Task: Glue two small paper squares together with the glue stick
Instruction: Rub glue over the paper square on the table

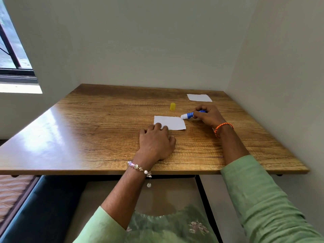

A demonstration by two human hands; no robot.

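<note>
On the near paper square (172,122), left fingers (158,126) press flat; right fingers (201,109) grip the glue stick (188,115), label unreadable.

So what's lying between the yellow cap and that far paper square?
Nothing: in the head view, only bare wooden table lies between the yellow cap and the far paper square.

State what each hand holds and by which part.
The right hand grips the glue stick by its rear barrel. The left hand grips nothing; its fingers press the near edge of the paper square.
</note>
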